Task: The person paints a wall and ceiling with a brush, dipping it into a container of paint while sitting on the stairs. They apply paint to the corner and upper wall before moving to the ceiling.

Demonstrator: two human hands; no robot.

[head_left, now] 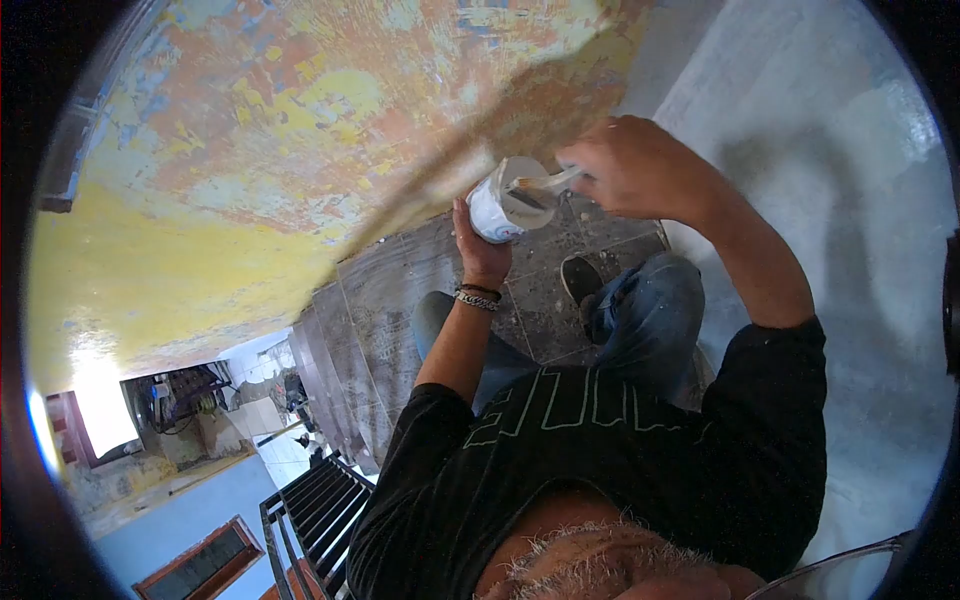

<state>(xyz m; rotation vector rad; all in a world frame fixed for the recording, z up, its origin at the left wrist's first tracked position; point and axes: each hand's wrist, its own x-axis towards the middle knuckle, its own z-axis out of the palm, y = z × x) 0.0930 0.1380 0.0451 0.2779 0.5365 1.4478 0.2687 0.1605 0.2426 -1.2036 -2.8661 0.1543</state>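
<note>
A small white tub [494, 208] is tilted in my left hand [482, 250], whose fingers wrap round its side and base. My right hand [632, 168] grips the handle of a paintbrush [545, 184]. The brush's bristle end lies at the mouth of the tub, inside its rim. What the tub holds, and how full it is, I cannot make out. Both hands are in front of the patchy yellow and orange wall [330, 120], apart from its surface.
A pale grey wall [850, 200] rises on the right. Grey tiles [370, 300] with white specks cover the floor beneath my legs and dark shoe [580, 278]. At the lower left stands a black metal railing [315, 505], with cluttered belongings [180, 395] beyond.
</note>
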